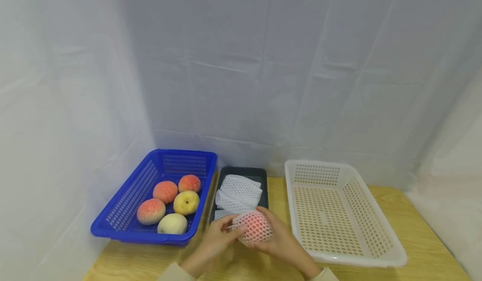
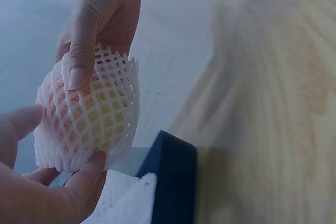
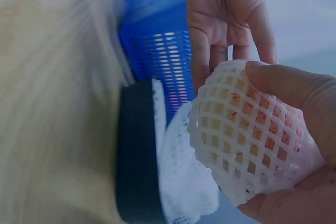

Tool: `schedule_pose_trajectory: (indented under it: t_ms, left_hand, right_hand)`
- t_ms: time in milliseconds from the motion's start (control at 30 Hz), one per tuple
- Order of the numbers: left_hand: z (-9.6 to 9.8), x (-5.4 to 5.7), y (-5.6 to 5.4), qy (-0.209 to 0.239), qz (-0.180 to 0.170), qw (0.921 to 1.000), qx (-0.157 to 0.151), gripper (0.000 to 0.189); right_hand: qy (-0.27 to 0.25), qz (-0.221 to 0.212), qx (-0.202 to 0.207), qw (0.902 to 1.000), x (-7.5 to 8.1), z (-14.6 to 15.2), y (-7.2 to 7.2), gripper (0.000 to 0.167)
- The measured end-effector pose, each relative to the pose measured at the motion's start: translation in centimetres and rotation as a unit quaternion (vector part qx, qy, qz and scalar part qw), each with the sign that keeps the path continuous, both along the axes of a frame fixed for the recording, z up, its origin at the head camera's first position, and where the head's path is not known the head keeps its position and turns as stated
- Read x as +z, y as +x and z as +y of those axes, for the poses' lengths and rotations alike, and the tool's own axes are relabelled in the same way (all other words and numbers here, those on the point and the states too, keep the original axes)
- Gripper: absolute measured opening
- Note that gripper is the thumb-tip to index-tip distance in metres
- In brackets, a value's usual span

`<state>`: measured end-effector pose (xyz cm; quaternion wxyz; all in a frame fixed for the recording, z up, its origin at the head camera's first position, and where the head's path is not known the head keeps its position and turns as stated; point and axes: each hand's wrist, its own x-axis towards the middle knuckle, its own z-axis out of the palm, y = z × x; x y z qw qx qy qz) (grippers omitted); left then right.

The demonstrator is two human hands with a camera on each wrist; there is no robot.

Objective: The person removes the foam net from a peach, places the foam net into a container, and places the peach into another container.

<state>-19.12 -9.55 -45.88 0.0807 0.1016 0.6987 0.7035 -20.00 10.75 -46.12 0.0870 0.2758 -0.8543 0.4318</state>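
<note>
A red and pale yellow peach (image 2: 86,111) is wrapped in a white foam net sleeve (image 3: 247,124), held up between both hands over the near side of the dark tray. My left hand (image 1: 220,239) pinches the sleeve's left end between thumb and fingers. From the other side, my right hand (image 1: 280,241) grips the wrapped peach, thumb on top and fingers underneath. More foam net sleeves (image 1: 239,191) lie flattened in a heap in the dark tray (image 1: 260,173), just beyond the hands.
Left of the tray, a blue basket (image 1: 98,227) holds several peaches (image 1: 165,192), some red and some pale yellow. A white basket (image 1: 393,251) with slotted walls stands on the right. Everything sits on a wooden table (image 1: 425,239) against grey-white sheeting (image 1: 241,84).
</note>
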Motion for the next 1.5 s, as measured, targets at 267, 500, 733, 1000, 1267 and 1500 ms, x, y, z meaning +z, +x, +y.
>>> schedule_pose_trajectory:
  t_ms: [267, 500, 733, 1000, 1267, 1500]
  left_hand:
    - [0.2, 2.5, -0.3, 0.017, 0.017, 0.9995, -0.018, 0.052]
    - [-0.7, 3.5, -0.4, -0.02, 0.064, 0.9971, 0.035, 0.041]
    - [-1.6, 4.2, -0.9, -0.013, 0.089, 0.9928, 0.079, 0.024]
    - [-1.4, 4.2, -1.1, -0.065, 0.143, 0.9871, 0.032, 0.021]
    - [-1.6, 3.6, -1.6, 0.001, 0.142, 0.9885, -0.053, 0.044]
    - [-1.7, 3.5, -1.9, -0.013, 0.154, 0.984, -0.088, 0.059]
  right_hand:
    - [-0.036, -0.016, -0.013, 0.9991, 2.0, 0.6, -0.5, 0.084]
    - [-0.089, -0.076, -0.007, 0.9931, 2.6, 1.2, -0.7, 0.083]
    - [-0.124, -0.086, 0.021, 0.9883, 3.1, 1.8, -1.0, 0.08]
    - [-0.126, -0.103, 0.029, 0.9862, 3.1, 2.0, -1.1, 0.081]
    - [-0.137, -0.126, 0.041, 0.9817, 3.0, 2.0, -1.1, 0.081]
    - [-0.141, -0.143, 0.041, 0.9787, 3.1, 2.0, -1.0, 0.079]
